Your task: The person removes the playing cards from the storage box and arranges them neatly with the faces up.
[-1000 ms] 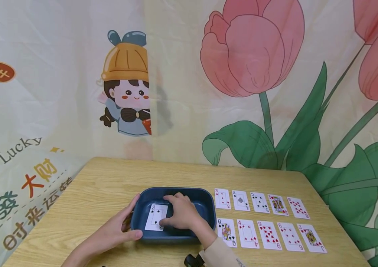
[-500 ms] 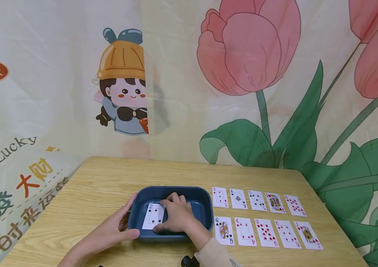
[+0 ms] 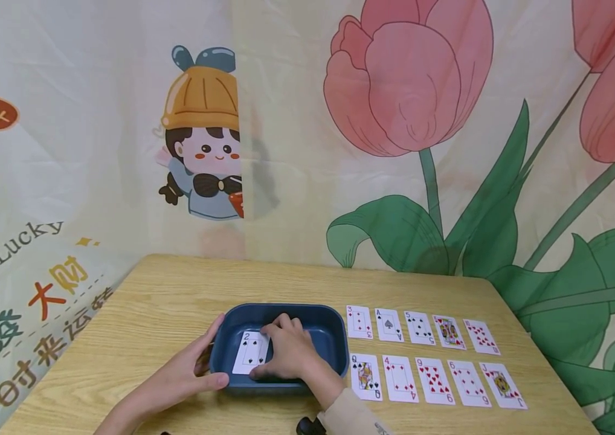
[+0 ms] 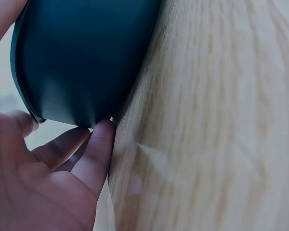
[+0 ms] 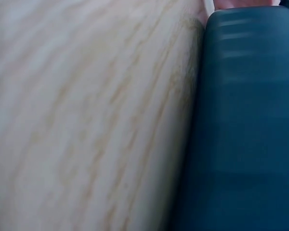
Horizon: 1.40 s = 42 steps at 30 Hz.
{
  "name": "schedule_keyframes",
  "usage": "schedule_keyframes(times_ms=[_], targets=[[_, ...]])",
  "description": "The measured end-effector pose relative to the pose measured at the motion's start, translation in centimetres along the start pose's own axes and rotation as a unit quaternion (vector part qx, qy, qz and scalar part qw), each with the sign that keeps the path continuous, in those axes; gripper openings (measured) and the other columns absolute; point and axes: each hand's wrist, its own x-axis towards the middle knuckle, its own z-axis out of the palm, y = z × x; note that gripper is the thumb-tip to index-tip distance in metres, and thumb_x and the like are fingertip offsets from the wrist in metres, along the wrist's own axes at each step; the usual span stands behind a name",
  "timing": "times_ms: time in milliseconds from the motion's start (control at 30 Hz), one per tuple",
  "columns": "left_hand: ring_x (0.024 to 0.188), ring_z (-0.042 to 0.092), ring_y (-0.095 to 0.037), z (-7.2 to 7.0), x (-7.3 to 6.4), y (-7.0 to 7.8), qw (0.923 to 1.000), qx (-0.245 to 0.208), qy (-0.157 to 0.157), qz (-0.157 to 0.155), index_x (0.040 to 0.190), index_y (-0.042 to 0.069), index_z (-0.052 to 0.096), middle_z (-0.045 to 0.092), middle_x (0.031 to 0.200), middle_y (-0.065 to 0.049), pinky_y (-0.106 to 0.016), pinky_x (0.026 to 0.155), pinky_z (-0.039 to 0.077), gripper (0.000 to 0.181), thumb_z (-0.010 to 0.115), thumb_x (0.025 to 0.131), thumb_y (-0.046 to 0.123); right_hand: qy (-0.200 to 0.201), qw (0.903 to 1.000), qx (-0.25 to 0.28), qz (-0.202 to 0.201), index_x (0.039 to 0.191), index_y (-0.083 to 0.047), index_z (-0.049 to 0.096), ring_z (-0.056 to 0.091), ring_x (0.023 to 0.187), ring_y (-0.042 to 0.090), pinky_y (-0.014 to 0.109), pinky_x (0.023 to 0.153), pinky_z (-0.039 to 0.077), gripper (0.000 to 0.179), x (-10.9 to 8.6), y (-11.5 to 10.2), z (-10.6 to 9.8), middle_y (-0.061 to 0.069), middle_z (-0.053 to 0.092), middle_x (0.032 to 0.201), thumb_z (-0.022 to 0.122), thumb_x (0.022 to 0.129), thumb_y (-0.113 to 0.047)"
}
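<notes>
A dark blue plastic box (image 3: 334, 314) stands on the table, and a two of spades (image 3: 249, 356) lies face up in its left half. With my left hand (image 3: 190, 368) I hold the box's left end, thumb near the front corner and fingers along the end wall. The left wrist view shows those fingertips (image 4: 103, 127) against the box wall (image 4: 86, 62). My right hand (image 3: 291, 350) reaches inside, its thumb and index finger at the card's right edge, pinching it by the near and far corners. In the right wrist view only the box's outer wall (image 5: 250, 120) shows large; the right hand's fingers are hidden there.
To the right of the box, several playing cards lie face up in two rows, among them an ace of spades (image 3: 389, 325) and a queen of spades (image 3: 366, 377). A black object (image 3: 310, 426) sits by the right sleeve (image 3: 351, 417). Behind the wooden table (image 3: 193, 281) hangs a printed cloth (image 3: 280, 121).
My right thumb and index finger have shifted slightly left onto the card's right corners. The left hand keeps its hold on the box, and the head view has shifted a little.
</notes>
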Motion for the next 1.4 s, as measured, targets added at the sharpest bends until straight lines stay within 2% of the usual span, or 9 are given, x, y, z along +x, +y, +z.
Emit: schedule_keyframes(times_ms=[400,600,733,800,933,1000,1200,1267,1400], targets=[[0.155,0.028,-0.048,0.1,0.2,-0.4,1.0000,0.000,0.002,0.004,0.172,0.028,-0.001,0.005,0.176,-0.024,-0.013,0.104,0.045,0.102,0.073,0.103,0.018,0.007,0.9996,-0.020,-0.018,0.140,-0.013,0.068,0.049,0.109,0.017,0.041,0.101,0.050,0.084,0.0,0.3,0.2,-0.001,0.058,0.124,0.097,0.072,-0.053],[0.153,0.034,-0.047,0.2,0.1,-0.5,0.9999,0.013,0.007,0.001,0.173,0.027,0.001,0.008,0.176,-0.025,-0.013,0.102,0.045,0.102,0.074,0.102,0.020,0.011,0.9988,-0.033,-0.034,0.139,-0.013,0.069,0.051,0.105,0.015,0.033,0.092,0.052,0.083,-0.6,0.5,-0.2,-0.001,0.057,0.121,0.098,0.071,-0.053],[0.150,0.038,-0.045,0.2,0.2,-0.6,0.9999,0.005,0.006,0.007,0.173,0.026,0.001,0.011,0.175,-0.026,-0.016,0.102,0.048,0.103,0.075,0.102,0.018,0.017,0.9977,-0.036,-0.054,0.139,-0.014,0.069,0.051,0.103,0.015,0.030,0.084,0.051,0.080,-1.3,1.0,-1.3,-0.001,0.056,0.120,0.098,0.073,-0.050],[0.148,0.042,-0.040,0.2,0.1,-0.6,0.9999,-0.001,0.007,0.012,0.173,0.025,0.001,0.013,0.174,-0.027,-0.017,0.103,0.049,0.104,0.075,0.101,0.016,0.021,0.9970,-0.031,-0.068,0.139,-0.014,0.069,0.052,0.104,0.014,0.029,0.083,0.051,0.079,-1.7,1.4,-2.2,-0.002,0.056,0.121,0.098,0.074,-0.048],[0.142,0.052,-0.017,0.2,0.0,-0.6,0.9997,-0.014,0.006,0.017,0.172,0.026,0.000,0.013,0.174,-0.028,-0.020,0.103,0.051,0.105,0.075,0.100,0.014,0.019,0.9960,-0.007,-0.087,0.145,-0.016,0.065,0.051,0.107,0.013,0.029,0.086,0.051,0.080,-2.7,2.3,-4.9,-0.003,0.056,0.128,0.096,0.077,-0.047],[0.140,0.053,-0.013,0.2,0.0,-0.6,0.9997,-0.017,0.004,0.018,0.172,0.027,0.000,0.013,0.174,-0.027,-0.021,0.103,0.051,0.104,0.075,0.101,0.012,0.020,0.9956,0.002,-0.092,0.147,-0.016,0.063,0.051,0.109,0.013,0.029,0.087,0.051,0.083,-3.5,2.9,-6.5,-0.002,0.055,0.132,0.096,0.078,-0.046],[0.151,0.040,-0.043,0.1,-0.1,-0.6,0.9996,-0.024,-0.007,0.014,0.172,0.027,-0.002,0.008,0.176,-0.025,-0.020,0.104,0.050,0.102,0.071,0.103,0.013,0.018,0.9959,0.016,-0.087,0.151,-0.019,0.060,0.053,0.115,0.016,0.035,0.092,0.052,0.084,-6.2,5.9,-10.8,-0.005,0.052,0.137,0.096,0.079,-0.041],[0.151,0.037,-0.048,0.0,-0.1,-0.7,0.9995,-0.027,-0.010,0.016,0.172,0.027,-0.003,0.008,0.176,-0.025,-0.021,0.104,0.050,0.101,0.070,0.104,0.012,0.020,0.9958,0.023,-0.086,0.151,-0.019,0.059,0.055,0.117,0.019,0.037,0.091,0.053,0.084,-7.3,7.5,-12.0,-0.005,0.052,0.138,0.096,0.079,-0.039],[0.151,0.037,-0.048,0.0,-0.1,-0.7,0.9994,-0.027,-0.012,0.018,0.172,0.028,-0.002,0.007,0.176,-0.025,-0.021,0.104,0.051,0.101,0.070,0.104,0.011,0.029,0.9955,0.035,-0.084,0.150,-0.019,0.060,0.057,0.119,0.024,0.039,0.089,0.056,0.082,-9.6,11.2,-14.4,-0.005,0.052,0.140,0.096,0.079,-0.035]])
